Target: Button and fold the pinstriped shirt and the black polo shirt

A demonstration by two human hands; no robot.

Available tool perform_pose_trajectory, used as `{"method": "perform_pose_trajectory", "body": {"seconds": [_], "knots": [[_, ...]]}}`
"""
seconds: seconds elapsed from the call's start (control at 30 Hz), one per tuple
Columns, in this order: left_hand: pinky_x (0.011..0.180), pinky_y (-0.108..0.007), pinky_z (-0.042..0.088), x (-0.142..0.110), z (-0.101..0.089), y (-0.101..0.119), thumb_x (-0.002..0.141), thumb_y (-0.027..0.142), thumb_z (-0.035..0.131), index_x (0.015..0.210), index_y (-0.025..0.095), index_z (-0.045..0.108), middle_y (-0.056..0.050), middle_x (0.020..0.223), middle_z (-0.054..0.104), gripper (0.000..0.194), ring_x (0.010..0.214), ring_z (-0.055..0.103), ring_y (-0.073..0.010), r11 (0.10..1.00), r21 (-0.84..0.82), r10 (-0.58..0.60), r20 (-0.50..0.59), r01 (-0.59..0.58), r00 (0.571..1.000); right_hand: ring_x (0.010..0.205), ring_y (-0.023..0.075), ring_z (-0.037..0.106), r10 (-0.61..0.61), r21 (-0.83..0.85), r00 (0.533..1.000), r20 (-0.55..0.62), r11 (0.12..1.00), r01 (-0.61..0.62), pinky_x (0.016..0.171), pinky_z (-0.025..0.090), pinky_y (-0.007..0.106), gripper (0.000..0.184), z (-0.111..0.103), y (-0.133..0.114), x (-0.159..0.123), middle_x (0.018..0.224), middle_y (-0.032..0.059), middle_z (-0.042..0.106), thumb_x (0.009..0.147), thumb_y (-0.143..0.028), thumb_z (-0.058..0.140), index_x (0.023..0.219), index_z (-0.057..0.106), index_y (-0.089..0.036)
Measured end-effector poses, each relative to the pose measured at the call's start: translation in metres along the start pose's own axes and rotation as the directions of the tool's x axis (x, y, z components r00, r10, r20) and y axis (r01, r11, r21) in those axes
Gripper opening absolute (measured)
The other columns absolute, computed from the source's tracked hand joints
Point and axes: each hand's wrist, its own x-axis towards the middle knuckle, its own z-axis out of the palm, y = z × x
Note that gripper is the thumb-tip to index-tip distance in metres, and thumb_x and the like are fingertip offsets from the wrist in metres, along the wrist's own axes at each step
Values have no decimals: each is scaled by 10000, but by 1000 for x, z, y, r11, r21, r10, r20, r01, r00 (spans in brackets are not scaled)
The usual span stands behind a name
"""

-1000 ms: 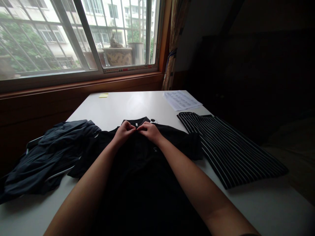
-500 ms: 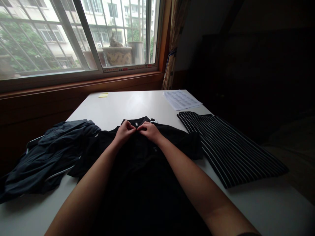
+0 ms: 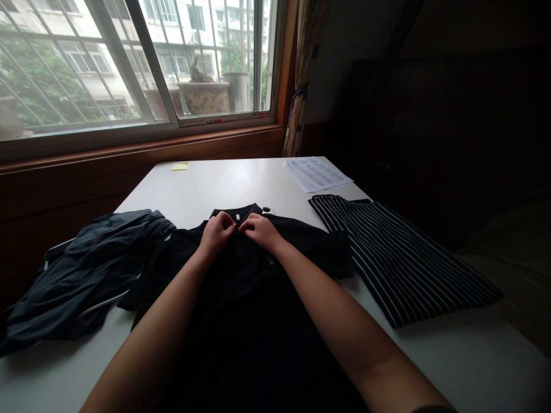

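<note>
A black short-sleeved shirt point(image 3: 316, 238) with a collar lies spread on the white table point(image 3: 202, 183), its collar toward the window. My left hand point(image 3: 218, 232) pinches the left side of the shirt's front opening, just below the collar. Close beside it, my right hand point(image 3: 261, 230) pinches the other side of the opening. A small gap separates the fingertips; whether a button is between them is too small to tell. Behind my right hand a white ring-shaped item point(image 3: 268, 210) touches the collar.
Crumpled dark grey clothing point(image 3: 103, 252) with white piping lies at the left. To the right is a folded black-and-white striped garment point(image 3: 400, 258). Printed papers point(image 3: 316, 174) and a yellow note point(image 3: 179, 166) rest near the far edge, below the window point(image 3: 206, 63).
The fingertips of both hands have shifted slightly at the front opening, with a little more gap between them. The shirt and the other clothes stay where they were.
</note>
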Motion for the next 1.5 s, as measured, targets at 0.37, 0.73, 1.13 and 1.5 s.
{"method": "perform_pose_trajectory", "body": {"seconds": [0.37, 0.73, 1.13, 1.5], "knots": [[1021, -439, 460, 3, -21, -29, 935, 330, 541, 1068, 261, 705, -58, 1092, 661, 222, 1102, 549, -280, 931, 315, 163, 95, -185, 982, 902, 191, 599, -62, -213, 993, -98, 976, 40, 905, 493, 351, 210, -13, 9, -4, 893, 24, 618, 826, -80, 653, 966, 726, -218], [1082, -430, 446, 3, -23, -32, 962, 371, 502, 1144, 275, 691, -67, 1180, 643, 279, 1230, 536, -281, 912, 384, 123, 83, -146, 989, 1003, 207, 555, -233, -301, 970, -65, 932, 204, 968, 484, 368, 282, -13, 3, -9, 1067, 62, 551, 870, -141, 656, 1100, 752, -271], [1148, -435, 353, 0, -22, -27, 952, 624, 439, 1429, 229, 532, -91, 1463, 506, 627, 1392, 425, -321, 842, 522, 39, 191, -135, 981, 849, 160, 562, -211, -337, 953, 215, 900, 275, 835, 460, 309, 251, -12, 1, -7, 968, 33, 591, 901, -376, 708, 1138, 772, -325], [1118, -460, 364, -2, -21, -23, 920, 647, 490, 1415, 249, 550, -114, 1430, 511, 638, 1303, 485, -345, 847, 521, 28, 151, -104, 988, 875, 171, 596, -168, -300, 980, 104, 934, 192, 866, 485, 305, 186, -16, 4, -9, 913, 31, 618, 910, -255, 663, 1038, 797, -265]]}}
